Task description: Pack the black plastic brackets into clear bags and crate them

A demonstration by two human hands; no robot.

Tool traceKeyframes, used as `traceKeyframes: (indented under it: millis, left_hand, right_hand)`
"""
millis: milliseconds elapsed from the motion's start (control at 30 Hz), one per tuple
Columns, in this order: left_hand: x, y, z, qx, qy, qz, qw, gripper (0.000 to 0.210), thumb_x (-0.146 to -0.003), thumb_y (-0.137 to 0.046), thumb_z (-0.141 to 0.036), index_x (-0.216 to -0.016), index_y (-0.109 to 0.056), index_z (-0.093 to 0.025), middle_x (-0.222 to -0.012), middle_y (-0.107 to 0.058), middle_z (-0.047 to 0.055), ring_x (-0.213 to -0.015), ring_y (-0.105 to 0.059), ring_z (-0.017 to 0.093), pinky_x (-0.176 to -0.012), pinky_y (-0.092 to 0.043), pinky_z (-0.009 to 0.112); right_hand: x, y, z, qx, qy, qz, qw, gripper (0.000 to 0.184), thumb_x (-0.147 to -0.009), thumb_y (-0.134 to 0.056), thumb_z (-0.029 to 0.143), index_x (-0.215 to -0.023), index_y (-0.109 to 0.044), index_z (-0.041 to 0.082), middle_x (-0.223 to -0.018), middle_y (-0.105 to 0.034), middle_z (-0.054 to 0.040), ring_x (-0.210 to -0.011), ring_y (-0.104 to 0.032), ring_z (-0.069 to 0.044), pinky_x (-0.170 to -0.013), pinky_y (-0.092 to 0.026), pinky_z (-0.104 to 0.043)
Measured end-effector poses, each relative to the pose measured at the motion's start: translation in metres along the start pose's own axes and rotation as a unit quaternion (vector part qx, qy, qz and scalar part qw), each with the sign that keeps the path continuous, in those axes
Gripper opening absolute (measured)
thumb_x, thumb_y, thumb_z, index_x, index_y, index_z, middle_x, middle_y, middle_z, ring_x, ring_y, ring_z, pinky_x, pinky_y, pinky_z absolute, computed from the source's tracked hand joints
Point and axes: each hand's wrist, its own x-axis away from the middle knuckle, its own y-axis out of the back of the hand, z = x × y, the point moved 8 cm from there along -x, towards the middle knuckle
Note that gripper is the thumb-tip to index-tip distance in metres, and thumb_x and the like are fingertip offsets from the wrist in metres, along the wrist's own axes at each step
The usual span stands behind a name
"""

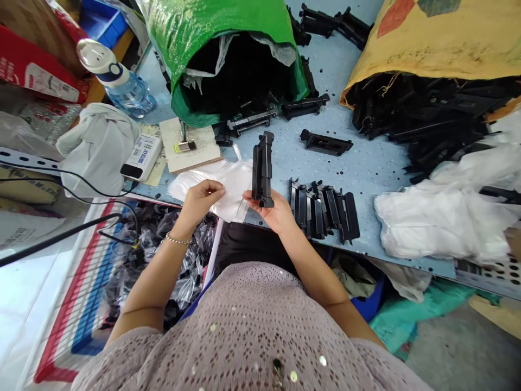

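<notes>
My right hand [274, 212] holds a long black plastic part [262, 171] upright, its lower end between thumb and fingers. To its left, my left hand [201, 201] is closed, thumb and fingertips pressed together over a pile of thin white plastic bags [232, 184]; whether a bag edge is pinched there I cannot make out. Just right of my right hand, several similar black parts [321, 209] lie side by side in a row at the table's front edge. Another black part [326, 143] lies alone farther back.
A green sack [228, 21] and a yellow sack [443, 43] spill black parts onto the blue table [366, 184]. White bundles [439, 222] lie at right. A water bottle [126, 89], a board [189, 146] and a white device [142, 156] stand left. Below is a basket [87, 293] of bagged parts.
</notes>
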Motion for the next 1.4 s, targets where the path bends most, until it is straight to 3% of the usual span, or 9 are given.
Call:
traceKeyframes:
  millis: [133, 267, 467, 633, 767, 900, 1133, 1267, 1400]
  left_hand:
    - [0.003, -0.015, -0.006, -0.064, -0.050, 0.015, 0.997, 0.018, -0.080, -0.074, -0.035, -0.078, -0.075, -0.017, -0.094, -0.074, 0.007, -0.090, -0.068, 0.018, -0.084, -0.053, 0.031]
    - [0.010, 0.003, -0.033, -0.142, -0.116, -0.070, 0.981, 0.011, -0.085, -0.065, -0.026, -0.084, -0.072, -0.018, -0.102, -0.075, 0.009, -0.089, -0.069, 0.020, -0.078, -0.056, 0.032]
    - [0.012, -0.009, -0.067, -0.450, -0.211, 0.013, 0.868, 0.031, -0.089, -0.048, -0.008, -0.093, -0.077, -0.018, -0.120, -0.075, 0.016, -0.110, -0.066, 0.033, -0.093, -0.055, 0.049]
    - [-0.008, 0.000, -0.056, -0.379, -0.178, -0.016, 0.908, 0.030, -0.092, -0.055, -0.021, -0.113, -0.076, -0.016, -0.118, -0.076, 0.013, -0.106, -0.071, 0.028, -0.094, -0.057, 0.040]
    - [-0.010, -0.002, -0.040, -0.322, -0.193, 0.042, 0.926, 0.040, -0.087, -0.053, -0.016, -0.122, -0.072, -0.015, -0.134, -0.070, 0.014, -0.123, -0.067, 0.027, -0.105, -0.056, 0.040]
    - [0.006, 0.003, -0.033, -0.326, -0.199, 0.043, 0.923, 0.058, -0.085, -0.051, -0.011, -0.143, -0.059, -0.014, -0.151, -0.058, 0.017, -0.138, -0.059, 0.030, -0.112, -0.054, 0.046]
    - [0.076, -0.053, -0.048, -0.314, -0.317, 0.163, 0.880, 0.066, -0.094, -0.040, -0.004, -0.159, -0.043, -0.021, -0.159, -0.051, 0.016, -0.145, -0.054, 0.027, -0.117, -0.054, 0.044]
    - [0.100, -0.088, -0.057, -0.283, -0.308, 0.260, 0.870, 0.065, -0.096, -0.048, -0.010, -0.160, -0.042, -0.022, -0.165, -0.045, 0.014, -0.147, -0.053, 0.029, -0.120, -0.051, 0.044]
    - [0.119, -0.060, -0.078, -0.288, -0.269, 0.238, 0.888, 0.044, -0.099, -0.059, -0.027, -0.142, -0.064, -0.026, -0.140, -0.069, 0.012, -0.128, -0.069, 0.030, -0.113, -0.056, 0.043]
  right_hand:
    - [-0.014, -0.018, -0.007, -0.015, 0.011, 0.040, 0.999, 0.022, -0.089, -0.072, 0.043, -0.095, -0.072, 0.022, -0.100, -0.082, -0.0071, -0.103, -0.077, -0.024, -0.088, -0.063, -0.036]
    - [-0.032, -0.014, -0.027, 0.007, -0.003, 0.023, 1.000, 0.021, -0.087, -0.075, 0.041, -0.089, -0.071, 0.021, -0.088, -0.081, -0.0045, -0.090, -0.077, -0.018, -0.082, -0.061, -0.029]
    - [-0.037, -0.008, -0.034, 0.000, 0.002, 0.009, 1.000, 0.018, -0.088, -0.070, 0.036, -0.090, -0.072, 0.018, -0.088, -0.081, -0.0052, -0.080, -0.073, -0.014, -0.078, -0.058, -0.023]
    - [0.001, -0.006, -0.034, -0.014, -0.065, 0.088, 0.994, 0.028, -0.093, -0.063, 0.046, -0.094, -0.069, 0.019, -0.076, -0.076, -0.0038, -0.058, -0.065, -0.015, -0.051, -0.051, -0.024]
    - [0.045, -0.012, -0.069, -0.060, -0.248, 0.206, 0.945, 0.043, -0.103, -0.045, 0.049, -0.093, -0.067, 0.014, -0.053, -0.056, 0.0024, -0.035, -0.033, -0.008, -0.036, -0.030, -0.021]
    - [0.045, -0.016, -0.088, -0.138, -0.309, 0.196, 0.920, 0.045, -0.110, -0.033, 0.042, -0.094, -0.064, 0.013, -0.049, -0.037, 0.0100, -0.036, -0.012, -0.007, -0.034, -0.020, -0.017]
    - [0.019, 0.003, -0.062, 0.093, -0.130, 0.084, 0.984, 0.029, -0.100, -0.054, 0.043, -0.083, -0.058, 0.020, -0.051, -0.043, 0.0083, -0.038, -0.027, -0.008, -0.039, -0.025, -0.021]
    - [0.037, 0.015, -0.022, 0.317, 0.049, -0.053, 0.946, 0.014, -0.095, -0.063, 0.029, -0.082, -0.059, 0.026, -0.061, -0.055, 0.0042, -0.055, -0.050, -0.015, -0.055, -0.040, -0.026]
    - [0.067, -0.019, -0.015, 0.443, 0.031, 0.138, 0.885, 0.014, -0.101, -0.055, 0.030, -0.101, -0.068, 0.027, -0.075, -0.070, 0.0003, -0.070, -0.065, -0.020, -0.072, -0.052, -0.034]
